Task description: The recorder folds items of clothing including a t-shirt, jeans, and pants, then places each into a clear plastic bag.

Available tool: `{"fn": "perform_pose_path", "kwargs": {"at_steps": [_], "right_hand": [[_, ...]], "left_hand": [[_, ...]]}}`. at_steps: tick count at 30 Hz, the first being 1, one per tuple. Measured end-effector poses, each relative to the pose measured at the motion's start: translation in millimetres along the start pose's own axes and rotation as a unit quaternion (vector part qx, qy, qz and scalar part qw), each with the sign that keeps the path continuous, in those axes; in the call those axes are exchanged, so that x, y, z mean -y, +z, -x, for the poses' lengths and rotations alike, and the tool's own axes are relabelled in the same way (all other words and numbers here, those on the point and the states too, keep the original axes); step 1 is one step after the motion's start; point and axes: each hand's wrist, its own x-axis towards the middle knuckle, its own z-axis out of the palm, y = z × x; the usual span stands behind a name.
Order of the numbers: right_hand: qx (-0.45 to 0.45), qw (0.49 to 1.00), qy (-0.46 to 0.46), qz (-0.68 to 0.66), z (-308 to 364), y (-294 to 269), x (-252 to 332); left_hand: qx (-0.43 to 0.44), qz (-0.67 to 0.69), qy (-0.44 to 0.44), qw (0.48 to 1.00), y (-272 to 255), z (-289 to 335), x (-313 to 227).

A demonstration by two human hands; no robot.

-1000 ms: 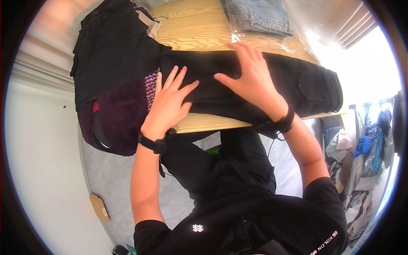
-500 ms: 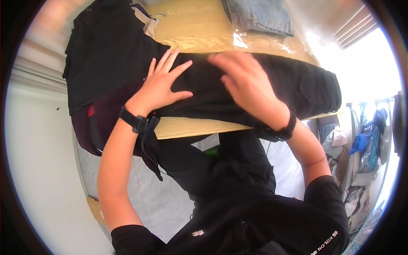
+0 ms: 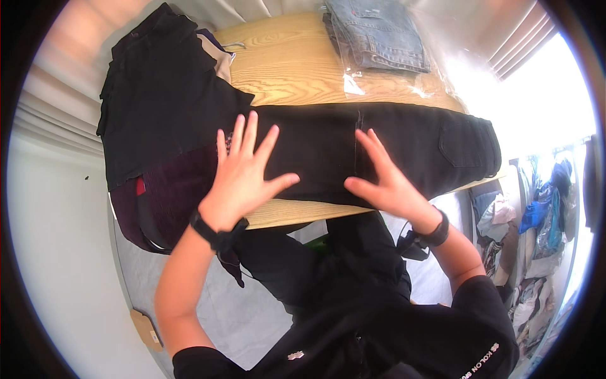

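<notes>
Black trousers [image 3: 315, 142] lie lengthwise across the wooden table, with a back pocket and the waistband toward the right end. My left hand [image 3: 243, 170] rests over their left part, fingers spread wide, next to a pile of dark garments. My right hand [image 3: 391, 180] is over the middle of the trousers, fingers stretched out and thumb apart, near a crosswise crease in the cloth. Neither hand grips anything. Whether the right fingers touch the fabric or hover just above it, I cannot tell.
Black garments [image 3: 158, 95] and a dark purple one [image 3: 183, 180] are piled at the table's left end, hanging over the edge. Folded blue jeans [image 3: 382, 38] lie with clear plastic at the back of the wooden table [image 3: 284, 66]. Bagged clothes [image 3: 543, 208] fill the right side.
The blurred right hand has slowed and drawn nearer to me, uncovering a crosswise crease in the trousers. My left hand stays spread over the left part. The whole view has shifted slightly.
</notes>
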Motion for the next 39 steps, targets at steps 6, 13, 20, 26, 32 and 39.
{"fn": "perform_pose_path", "kwargs": {"at_steps": [6, 13, 20, 26, 32, 39], "right_hand": [[-0.055, 0.993, -0.082, 0.067, -43, 11, -1], [-0.104, 0.910, -0.106, 0.388, -65, 24, -30], [-0.240, 0.952, -0.088, 0.168, 0, -40, -33], [-0.508, 0.850, 0.081, 0.110, 113, -116, -115], [-0.496, 0.787, 0.143, -0.339, 143, -165, -141], [-0.411, 0.738, 0.196, -0.498, 117, -189, -128]], "left_hand": [[0.006, 0.005, -0.028, 1.000, 5, 24, -22], [-0.027, 0.027, 0.004, 0.999, 11, 25, -23], [-0.161, 0.452, -0.138, 0.866, 23, 32, 8], [-0.030, 0.666, -0.321, 0.673, -14, 25, 20], [-0.098, 0.761, -0.153, 0.623, 10, 36, -12], [-0.118, 0.780, -0.152, 0.595, 19, 47, -31]]}}
